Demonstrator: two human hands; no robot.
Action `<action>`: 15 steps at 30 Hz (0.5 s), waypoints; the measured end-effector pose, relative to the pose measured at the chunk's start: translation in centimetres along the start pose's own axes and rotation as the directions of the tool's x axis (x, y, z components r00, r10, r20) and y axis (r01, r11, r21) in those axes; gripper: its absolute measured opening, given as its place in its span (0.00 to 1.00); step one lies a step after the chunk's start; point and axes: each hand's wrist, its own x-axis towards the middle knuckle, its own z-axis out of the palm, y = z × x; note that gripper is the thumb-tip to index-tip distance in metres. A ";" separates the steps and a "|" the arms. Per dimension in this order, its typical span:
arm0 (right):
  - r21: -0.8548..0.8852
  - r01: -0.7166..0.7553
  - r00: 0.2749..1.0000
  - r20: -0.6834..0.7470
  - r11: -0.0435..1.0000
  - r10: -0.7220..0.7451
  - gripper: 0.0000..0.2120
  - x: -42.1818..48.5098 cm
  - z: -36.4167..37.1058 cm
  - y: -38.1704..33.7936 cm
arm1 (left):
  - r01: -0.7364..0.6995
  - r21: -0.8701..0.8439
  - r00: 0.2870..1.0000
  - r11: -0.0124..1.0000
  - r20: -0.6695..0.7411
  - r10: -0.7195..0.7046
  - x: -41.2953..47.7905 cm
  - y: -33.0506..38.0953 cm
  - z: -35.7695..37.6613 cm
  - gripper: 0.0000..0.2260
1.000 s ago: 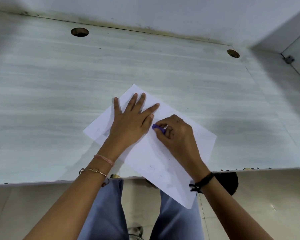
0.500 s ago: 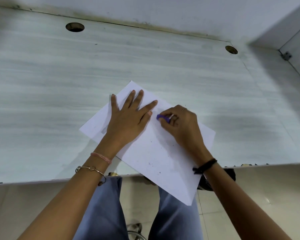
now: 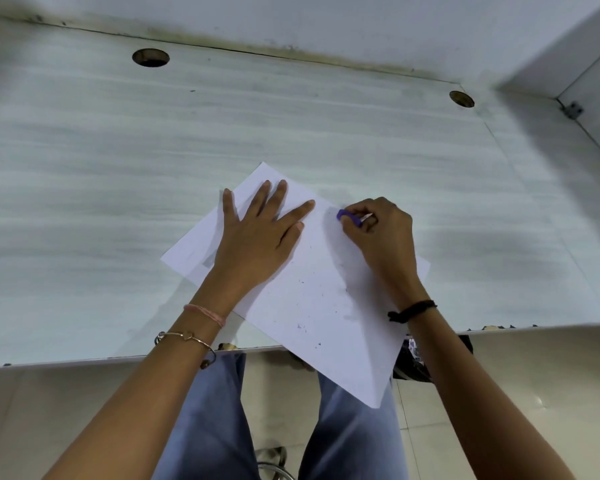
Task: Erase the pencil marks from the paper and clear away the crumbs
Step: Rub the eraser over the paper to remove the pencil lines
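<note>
1. A white rectangular sheet of paper (image 3: 312, 306) lies turned at an angle on the pale, grey-streaked counter (image 3: 118, 188), with its near corner hanging out past the counter's front edge.
2. The person's left hand (image 3: 257, 244) is pressed flat on the far left part of the sheet, palm down, fingers spread and straight; its grip is fully open and has hold of nothing.
3. The right hand (image 3: 381, 237) sits at the sheet's far right edge, fingers curled tight. Its grip is closed around a small purple eraser (image 3: 347, 216), pinched between thumb and fingertips, with the eraser's end poking out to the left and touching the paper.
4. Small dark eraser crumbs (image 3: 305, 327) are scattered over the middle and near part of the sheet, between the two forearms.
5. I can make out faint grey smudges near the left edge of the paper, partly under the left hand; I cannot tell whether they are pencil marks or shadow.
6. The left wrist wears a pink thread band (image 3: 207, 314) and a thin metal bangle (image 3: 184, 337); the right wrist wears a black cord bracelet (image 3: 411, 310).
7. Two round holes (image 3: 150, 57) are cut in the counter near its far edge, one at the left and one at the right.
8. Below the counter edge the person's blue trousers (image 3: 215, 410) show against a light tiled floor.
</note>
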 end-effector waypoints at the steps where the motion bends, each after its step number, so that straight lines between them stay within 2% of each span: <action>1: 0.011 -0.018 1.000 -0.017 1.000 0.018 0.02 0.2 0.0 0.0 | 0.001 0.001 1.000 1.000 0.002 -0.001 0.0 0.0 0.0 0.20; 3: -0.010 0.014 1.000 -0.003 1.000 -0.014 0.01 -0.6 0.6 -0.6 | 0.002 0.008 1.000 1.000 0.014 -0.002 0.0 0.0 0.0 0.20; 6: -0.038 0.151 0.986 0.073 0.988 -0.148 0.02 -2.4 1.3 -1.5 | 0.002 0.001 1.000 1.000 0.014 -0.002 0.0 0.1 0.0 0.20; 11: 0.010 0.030 1.000 -0.001 0.999 -0.030 0.02 -0.4 0.4 -0.2 | 0.001 0.019 1.000 1.000 0.011 -0.002 0.1 0.0 0.1 0.20; 15: -0.030 0.119 0.991 0.059 0.992 -0.117 0.02 -1.3 1.0 -0.5 | -0.008 0.021 1.000 1.000 0.005 0.008 0.2 -0.1 0.1 0.20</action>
